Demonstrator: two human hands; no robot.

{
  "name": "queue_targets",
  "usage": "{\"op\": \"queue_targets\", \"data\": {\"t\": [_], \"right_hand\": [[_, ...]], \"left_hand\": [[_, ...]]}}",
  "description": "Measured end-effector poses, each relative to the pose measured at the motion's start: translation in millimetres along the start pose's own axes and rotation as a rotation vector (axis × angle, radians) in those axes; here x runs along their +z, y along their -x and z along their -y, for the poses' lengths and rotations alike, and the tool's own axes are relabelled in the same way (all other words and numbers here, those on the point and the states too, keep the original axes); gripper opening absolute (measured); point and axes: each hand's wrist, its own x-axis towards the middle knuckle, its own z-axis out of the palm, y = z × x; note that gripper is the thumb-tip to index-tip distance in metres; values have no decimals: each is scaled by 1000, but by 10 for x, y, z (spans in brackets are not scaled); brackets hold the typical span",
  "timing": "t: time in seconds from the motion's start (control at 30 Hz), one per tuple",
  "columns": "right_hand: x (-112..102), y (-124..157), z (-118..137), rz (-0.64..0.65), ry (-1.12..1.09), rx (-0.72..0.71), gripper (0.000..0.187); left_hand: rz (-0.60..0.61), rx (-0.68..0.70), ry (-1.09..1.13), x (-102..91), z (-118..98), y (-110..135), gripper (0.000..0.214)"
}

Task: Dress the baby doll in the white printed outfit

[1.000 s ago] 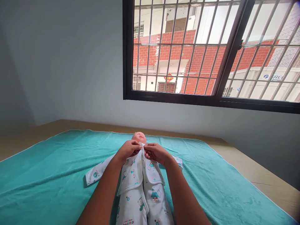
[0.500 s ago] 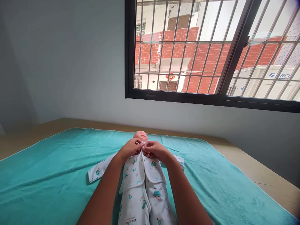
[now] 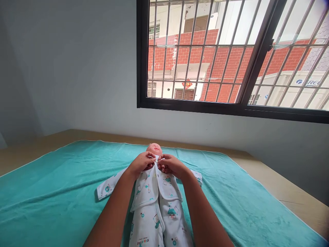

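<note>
A baby doll (image 3: 154,148) lies on its back on a turquoise blanket (image 3: 64,185), its head at the far end. White printed baby clothes (image 3: 146,188) cover its body, with a jacket whose front edges meet down the middle and trousers below. At the neck, my left hand (image 3: 144,162) pinches the left front edge of the jacket. Opposite it, my right hand (image 3: 171,164) pinches the right edge, its fingertips close to the left ones. A small fastening seems to sit between them, too small to make out. The sleeves stretch out to both sides, partly behind my forearms.
The blanket covers most of a wooden surface (image 3: 295,202), which shows along the far and right edges. A grey-white wall (image 3: 102,85) rises behind it. Above is a black-framed window (image 3: 190,104) with metal bars.
My fingertips have drawn slightly apart at the neck, so more of the jacket's collar edge shows between them. The doll and blanket stay in place.
</note>
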Motion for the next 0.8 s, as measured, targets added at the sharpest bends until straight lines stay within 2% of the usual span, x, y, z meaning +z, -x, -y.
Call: {"op": "queue_targets", "data": {"t": [0.1,0.2,0.3,0.4,0.47,0.5,0.6,0.7,0.8], "right_hand": [[16,38,101,19,168,14,34],[96,133,292,45,527,85,38],[263,257,495,57,903,169,34],[449,344,614,56,1098,250,29],[516,361,636,58,1108,283,26],[521,359,633,64,1090,287,24],[429,340,597,115,960,275,13],[274,334,558,180,809,268,7],[175,344,538,217,719,244,9]], "left_hand": [[26,-3,-47,-28,-61,56,29],[102,3,-177,-47,-159,125,22],[206,-11,-329,-71,-228,174,15],[286,-35,-460,-104,-247,196,10],[304,-31,-533,-124,-251,206,9],[304,-18,-565,-133,-255,211,15],[312,45,-653,-141,-275,222,31],[349,78,-727,-125,-282,212,26],[331,79,-762,-97,-279,202,21]]}}
